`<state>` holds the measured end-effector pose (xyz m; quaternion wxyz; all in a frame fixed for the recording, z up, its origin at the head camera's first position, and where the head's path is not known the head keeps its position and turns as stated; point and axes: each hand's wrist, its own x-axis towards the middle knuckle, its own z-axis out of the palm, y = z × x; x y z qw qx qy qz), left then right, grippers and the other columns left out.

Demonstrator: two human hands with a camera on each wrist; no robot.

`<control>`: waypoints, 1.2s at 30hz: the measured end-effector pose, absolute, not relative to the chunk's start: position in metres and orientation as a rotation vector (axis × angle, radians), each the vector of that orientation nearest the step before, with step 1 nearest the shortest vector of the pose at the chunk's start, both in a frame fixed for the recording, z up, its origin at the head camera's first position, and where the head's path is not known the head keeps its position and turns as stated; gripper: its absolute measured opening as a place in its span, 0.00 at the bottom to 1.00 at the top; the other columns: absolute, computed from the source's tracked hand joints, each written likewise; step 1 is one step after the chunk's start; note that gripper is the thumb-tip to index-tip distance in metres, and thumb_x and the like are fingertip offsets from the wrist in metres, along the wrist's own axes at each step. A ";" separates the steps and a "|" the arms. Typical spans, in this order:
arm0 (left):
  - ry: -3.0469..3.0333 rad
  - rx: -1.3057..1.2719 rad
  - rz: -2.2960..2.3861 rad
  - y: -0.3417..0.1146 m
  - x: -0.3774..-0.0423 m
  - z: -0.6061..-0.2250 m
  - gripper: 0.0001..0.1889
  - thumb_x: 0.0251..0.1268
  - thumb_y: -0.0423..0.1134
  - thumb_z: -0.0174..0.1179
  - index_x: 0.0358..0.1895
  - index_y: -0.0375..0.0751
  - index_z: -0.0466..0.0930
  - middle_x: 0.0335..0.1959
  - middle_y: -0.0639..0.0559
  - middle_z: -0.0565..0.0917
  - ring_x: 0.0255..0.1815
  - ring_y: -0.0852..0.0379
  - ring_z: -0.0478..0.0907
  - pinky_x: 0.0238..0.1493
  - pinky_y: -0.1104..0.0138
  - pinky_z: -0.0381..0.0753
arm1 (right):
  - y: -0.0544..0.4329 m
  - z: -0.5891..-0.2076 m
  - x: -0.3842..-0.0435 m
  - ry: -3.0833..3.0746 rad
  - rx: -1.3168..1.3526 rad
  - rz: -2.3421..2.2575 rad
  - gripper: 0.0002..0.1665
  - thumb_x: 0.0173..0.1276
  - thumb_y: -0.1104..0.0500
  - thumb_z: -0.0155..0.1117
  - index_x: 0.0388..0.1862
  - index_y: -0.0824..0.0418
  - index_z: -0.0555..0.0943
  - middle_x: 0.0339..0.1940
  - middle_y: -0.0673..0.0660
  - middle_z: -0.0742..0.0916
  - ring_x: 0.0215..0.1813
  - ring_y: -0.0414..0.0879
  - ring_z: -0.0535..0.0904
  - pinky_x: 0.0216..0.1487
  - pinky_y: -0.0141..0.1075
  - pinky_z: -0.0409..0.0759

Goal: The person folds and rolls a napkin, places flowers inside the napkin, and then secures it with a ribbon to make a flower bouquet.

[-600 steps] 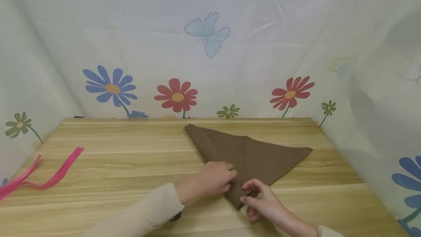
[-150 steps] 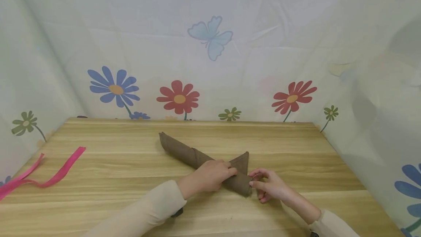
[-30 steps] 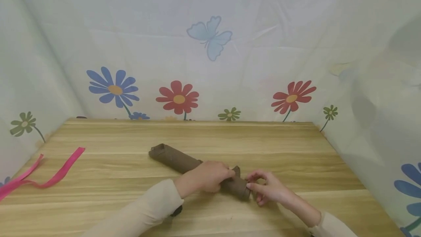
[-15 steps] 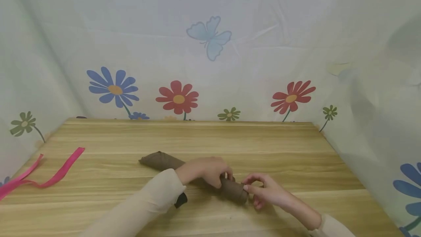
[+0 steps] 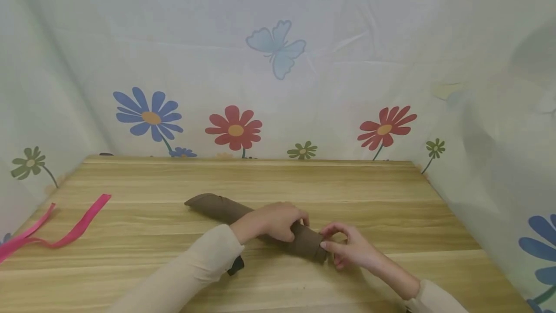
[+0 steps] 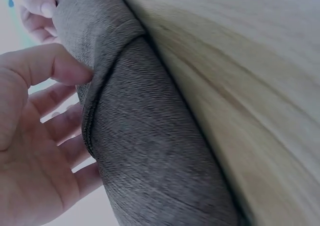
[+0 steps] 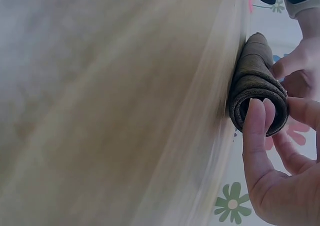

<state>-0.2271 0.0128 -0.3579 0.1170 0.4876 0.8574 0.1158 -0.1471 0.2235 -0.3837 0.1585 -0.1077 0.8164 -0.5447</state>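
Observation:
A brown cloth napkin [image 5: 215,207], rolled into a tube, lies slantwise on the wooden table [image 5: 173,177]. Its far left end tapers to a point. My left hand [image 5: 275,222] grips the roll around its middle; the left wrist view shows the thumb on one side of the napkin [image 6: 150,131] and the other fingers partly hidden behind it. At the near right end, my right hand [image 5: 356,249] pinches the edge. The right wrist view shows that end as a hollow spiral of layers, with fingertips of the right hand [image 7: 287,186] at its opening.
A pink ribbon [image 5: 82,226] lies loosely curved at the table's left side. A pale curtain [image 5: 339,86] printed with flowers and a butterfly stands behind the table and along both sides. A dark item [image 5: 236,265] shows under the left sleeve.
The napkin went from a flat folded triangle to a full roll; its last loose corner is now wrapped in. Over the last half second both hands moved it slightly away from me.

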 end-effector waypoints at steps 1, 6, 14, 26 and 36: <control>2.529 1.420 0.339 0.012 -0.226 -0.357 0.21 0.44 0.29 0.60 0.47 0.44 0.78 0.38 0.55 0.80 0.37 0.62 0.73 0.42 0.69 0.74 | 0.223 -0.384 -0.148 2.341 -0.300 -1.555 0.22 0.62 0.59 0.60 0.51 0.70 0.70 0.46 0.62 0.76 0.20 0.42 0.74 0.22 0.37 0.78; 2.651 1.527 0.304 0.008 -0.222 -0.361 0.20 0.46 0.29 0.60 0.47 0.45 0.78 0.40 0.54 0.80 0.40 0.61 0.75 0.42 0.69 0.75 | 0.226 -0.385 -0.152 2.347 -0.269 -1.554 0.21 0.63 0.59 0.59 0.52 0.68 0.70 0.46 0.61 0.76 0.21 0.43 0.74 0.23 0.37 0.79; 2.890 1.706 0.086 0.002 -0.207 -0.369 0.14 0.52 0.32 0.58 0.44 0.50 0.81 0.37 0.55 0.80 0.39 0.59 0.76 0.35 0.69 0.76 | 0.229 -0.387 -0.155 2.328 -0.272 -1.575 0.20 0.62 0.60 0.60 0.50 0.68 0.72 0.45 0.61 0.76 0.20 0.42 0.73 0.22 0.35 0.78; 2.846 1.690 0.013 -0.007 -0.197 -0.370 0.19 0.54 0.44 0.62 0.51 0.48 0.78 0.44 0.53 0.79 0.44 0.58 0.74 0.42 0.70 0.76 | 0.230 -0.388 -0.158 2.301 -0.278 -1.562 0.20 0.63 0.60 0.60 0.51 0.69 0.71 0.46 0.61 0.75 0.20 0.41 0.72 0.21 0.33 0.77; 2.817 1.665 0.002 -0.007 -0.199 -0.376 0.22 0.51 0.44 0.65 0.52 0.48 0.77 0.44 0.54 0.78 0.45 0.59 0.74 0.43 0.71 0.75 | 0.233 -0.390 -0.160 2.277 -0.248 -1.553 0.21 0.64 0.57 0.59 0.52 0.68 0.71 0.45 0.60 0.75 0.20 0.41 0.72 0.21 0.33 0.77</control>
